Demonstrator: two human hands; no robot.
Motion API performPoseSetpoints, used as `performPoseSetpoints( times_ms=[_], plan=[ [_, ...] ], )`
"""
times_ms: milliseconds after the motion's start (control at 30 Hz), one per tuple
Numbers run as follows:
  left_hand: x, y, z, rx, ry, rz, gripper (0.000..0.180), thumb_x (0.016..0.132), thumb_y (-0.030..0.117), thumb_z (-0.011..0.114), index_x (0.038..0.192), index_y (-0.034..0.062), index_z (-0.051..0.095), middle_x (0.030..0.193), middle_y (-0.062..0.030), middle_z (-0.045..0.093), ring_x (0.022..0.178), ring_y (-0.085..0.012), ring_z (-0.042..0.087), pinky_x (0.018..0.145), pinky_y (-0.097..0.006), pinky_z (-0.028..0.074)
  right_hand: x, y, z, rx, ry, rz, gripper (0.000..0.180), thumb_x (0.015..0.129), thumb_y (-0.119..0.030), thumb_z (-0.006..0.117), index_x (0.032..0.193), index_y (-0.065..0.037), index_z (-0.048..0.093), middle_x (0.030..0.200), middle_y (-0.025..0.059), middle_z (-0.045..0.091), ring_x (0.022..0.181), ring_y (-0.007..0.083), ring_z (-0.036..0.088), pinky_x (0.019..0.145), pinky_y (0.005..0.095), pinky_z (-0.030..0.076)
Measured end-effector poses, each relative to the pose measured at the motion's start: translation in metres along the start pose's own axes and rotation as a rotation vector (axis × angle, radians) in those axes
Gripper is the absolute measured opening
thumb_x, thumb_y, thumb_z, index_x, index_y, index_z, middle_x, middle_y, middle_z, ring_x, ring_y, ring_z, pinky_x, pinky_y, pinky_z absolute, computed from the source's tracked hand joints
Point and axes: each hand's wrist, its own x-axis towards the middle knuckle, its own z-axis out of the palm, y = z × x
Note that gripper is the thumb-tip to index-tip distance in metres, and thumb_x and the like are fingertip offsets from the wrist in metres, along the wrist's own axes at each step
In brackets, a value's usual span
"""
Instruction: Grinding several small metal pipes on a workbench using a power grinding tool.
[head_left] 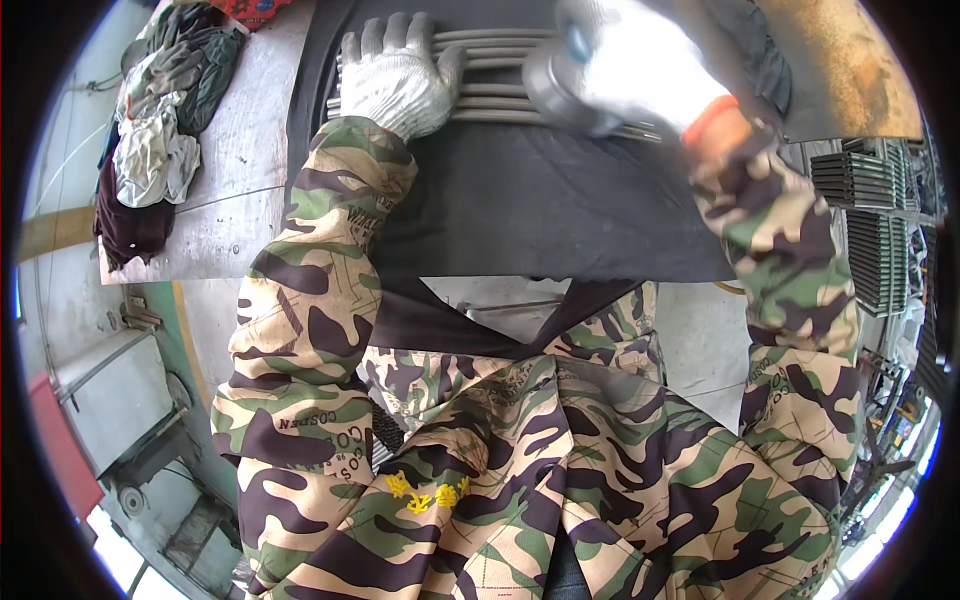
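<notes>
Several slim grey metal rods (492,103) lie side by side across a black cloth (560,205). My left hand (398,88), in a pale knitted glove with grey fingertips, rests flat over their left part, fingers stretched out. Towards the right ends of the rods is my right hand (645,65), in a white glove with an orange cuff and smeared by motion. It is closed on a grey rounded object (553,90), which is over or against the rods. Blur and the glove hide what kind of object it is.
A heap of crumpled cloths (160,140) lies on the table's left side. A brown-stained board (850,70) sits at the far right. Below it, dark metal frames (870,240) are stacked. The table's near edge runs just ahead of my body.
</notes>
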Motion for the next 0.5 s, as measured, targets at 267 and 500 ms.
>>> performPoseSetpoints(
  times_ms=[267,500],
  plan=[
    [-0.019,-0.025,-0.013,0.009,0.130,0.016,0.048,0.097,0.040,0.059,0.129,0.0056,0.064,0.124,-0.0146,0.068,0.118,-0.0366,0.061,0.104,-0.053,0.043,0.023,-0.035,-0.016,0.131,-0.011,0.003,0.030,0.090,-0.029,0.062,0.100,-0.001,0.068,0.094,0.0256,0.067,0.085,0.0442,0.068,0.079,0.0537,0.056],
    [-0.026,-0.046,-0.011,-0.134,0.092,0.104,0.056,0.098,0.048,0.062,0.136,0.0068,0.064,0.133,-0.0165,0.064,0.129,-0.0384,0.056,0.111,-0.051,0.040,-0.008,-0.028,-0.002,0.002,-0.002,0.158,0.034,0.092,-0.032,0.064,0.120,-0.014,0.068,0.114,0.0173,0.067,0.109,0.0376,0.069,0.094,0.0473,0.056]
  ],
)
